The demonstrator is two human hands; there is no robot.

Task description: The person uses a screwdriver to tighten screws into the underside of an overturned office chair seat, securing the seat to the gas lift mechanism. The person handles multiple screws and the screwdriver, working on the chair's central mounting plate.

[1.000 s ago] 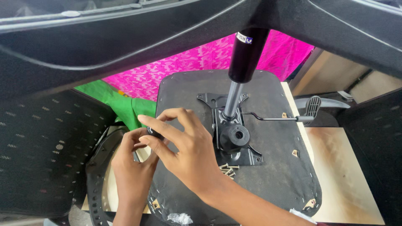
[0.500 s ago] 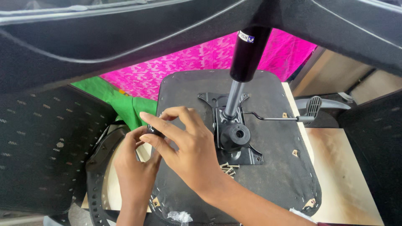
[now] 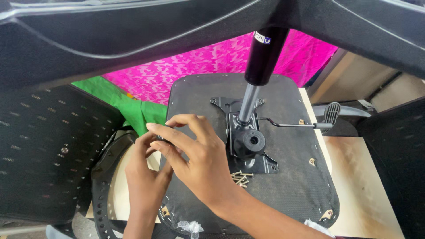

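Both hands worked at the left edge of an upturned seat (image 3: 292, 194), a dark fabric-covered board lying underside up on a pale surface (image 3: 367, 199). The right hand (image 3: 197, 155) lay over the seat's left edge, fingers bent and drawn together toward the thumb, apparently pinching a small dark part at the fingertips; the part itself was too hidden to identify. The left hand (image 3: 144, 177) rose from below, just left of the right hand, its fingers curled up against the same spot and touching the right hand's fingers. Whether the left hand gripped anything could not be told.

Just right of the right hand, a black metal plate (image 3: 248, 146) was mounted on the seat, with a round black knob (image 3: 249, 142) at its middle. A gas cylinder (image 3: 259, 66) stood up out of the plate, chrome below and black above. A thin lever (image 3: 294, 125) ran rightward from the plate to a ribbed paddle (image 3: 330, 113). A small heap of screws (image 3: 241, 178) lay on the seat just below the plate, close to the right wrist.

Left of both hands stood a perforated black panel (image 3: 44, 146). Beyond the hands lay pink cloth (image 3: 195, 73) and green cloth (image 3: 133, 106).
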